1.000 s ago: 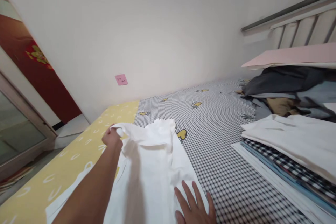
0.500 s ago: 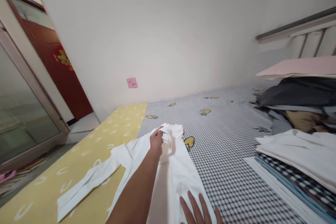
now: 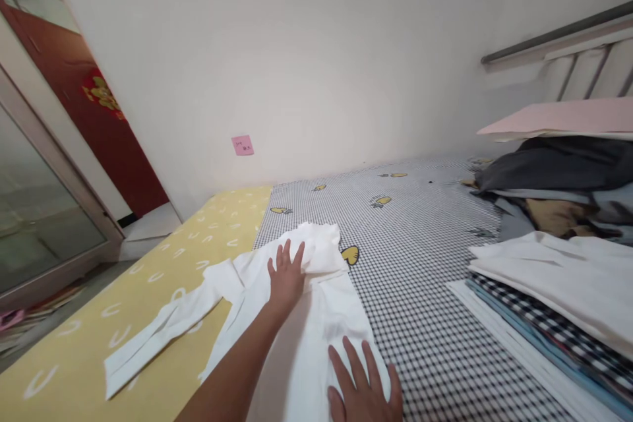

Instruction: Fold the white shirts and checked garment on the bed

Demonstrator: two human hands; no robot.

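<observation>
While both hands lie open on it, a white shirt (image 3: 316, 323) is spread at 6 o'clock of the view, across the line where a yellow sheet (image 3: 222, 211) meets a checked sheet (image 3: 420, 277). The left hand (image 3: 285, 279) presses flat on the gathered upper part, with fingers spread, and it grips nothing. The right hand (image 3: 363, 386) rests open near the lower edge, also without grip. One sleeve (image 3: 163, 343) lies out on the yellow sheet toward 8 o'clock. At 3 o'clock is a stack of folded clothes (image 3: 548, 277), and a dark garment (image 3: 558, 168) lies behind it. A pink sticky note (image 3: 242, 145) is on the wall at 12 o'clock.
</observation>
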